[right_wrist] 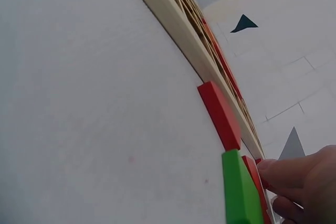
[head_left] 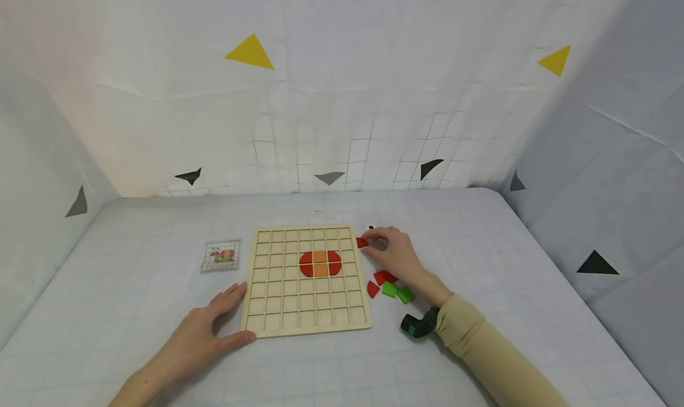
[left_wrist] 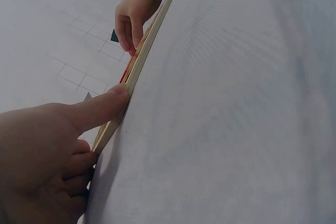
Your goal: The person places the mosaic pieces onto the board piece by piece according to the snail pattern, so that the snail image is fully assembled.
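A pale wooden grid board (head_left: 283, 319) lies flat on the table. My left hand (head_left: 205, 330) rests at its near left corner, thumb against the front edge and fingers along the left side. On the grid, red quarter-circle pieces (head_left: 306, 264) flank orange square pieces (head_left: 320, 263). Beyond the board's right edge, my right hand (head_left: 394, 252) pinches a red piece (head_left: 361, 242) between thumb and fingers; the fingers partly cover it. Loose red pieces (head_left: 372, 289) and green pieces (head_left: 389, 289) lie beside the board, below the right hand.
Left of the board lies a small picture card (head_left: 221, 256) with a coloured figure on a grid. A tiny black piece (head_left: 371, 227) sits just past the right fingers. A black device (head_left: 419, 324) is strapped at the right wrist. White cloth walls (head_left: 342, 98) enclose the table.
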`<state>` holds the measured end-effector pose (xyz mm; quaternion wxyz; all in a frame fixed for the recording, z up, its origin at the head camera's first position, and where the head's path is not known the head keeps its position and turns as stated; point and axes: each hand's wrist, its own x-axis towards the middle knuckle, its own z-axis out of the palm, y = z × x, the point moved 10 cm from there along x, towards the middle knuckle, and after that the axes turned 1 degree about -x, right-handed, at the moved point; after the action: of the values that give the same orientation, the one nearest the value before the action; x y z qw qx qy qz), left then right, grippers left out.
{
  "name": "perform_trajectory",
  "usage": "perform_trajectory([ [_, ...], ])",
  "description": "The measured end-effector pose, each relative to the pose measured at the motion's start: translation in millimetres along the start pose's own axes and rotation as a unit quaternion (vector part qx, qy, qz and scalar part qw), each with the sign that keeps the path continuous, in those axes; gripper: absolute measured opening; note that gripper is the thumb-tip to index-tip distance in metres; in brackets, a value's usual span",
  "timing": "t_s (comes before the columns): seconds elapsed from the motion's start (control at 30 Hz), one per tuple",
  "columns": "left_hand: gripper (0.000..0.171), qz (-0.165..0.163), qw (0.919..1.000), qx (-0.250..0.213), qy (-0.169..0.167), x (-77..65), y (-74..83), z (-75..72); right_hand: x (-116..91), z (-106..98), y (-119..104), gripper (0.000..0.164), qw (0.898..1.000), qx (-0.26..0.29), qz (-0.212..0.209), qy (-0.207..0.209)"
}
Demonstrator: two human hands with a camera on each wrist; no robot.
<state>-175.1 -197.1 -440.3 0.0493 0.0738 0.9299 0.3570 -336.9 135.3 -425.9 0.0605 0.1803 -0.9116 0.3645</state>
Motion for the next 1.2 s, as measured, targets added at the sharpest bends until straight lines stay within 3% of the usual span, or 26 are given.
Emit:
perform_trajectory([
  [0.4,0.095,0.002,1.0000,-0.002,-0.002,-0.8,-0.3,0.4,-1,2,-7,0.021,1.000,0.014,-0.021,0.004],
  [0.73,0.096,0.002,1.0000,-0.002,-0.002,0.3,-1.0,1.1,-2,-1,-11,0.019,0.998,-0.011,-0.055,0.017],
  [1.0,0.095,0.008,1.0000,0.000,-0.001,0.2,-0.2,1.5,-6,-13,-7,0.019,0.999,-0.004,-0.018,0.030],
  [1.2,0.096,0.004,1.0000,0.007,0.000,0.4,-0.7,-0.1,-18,-15,-19,0.020,0.999,0.014,-0.028,0.015],
])
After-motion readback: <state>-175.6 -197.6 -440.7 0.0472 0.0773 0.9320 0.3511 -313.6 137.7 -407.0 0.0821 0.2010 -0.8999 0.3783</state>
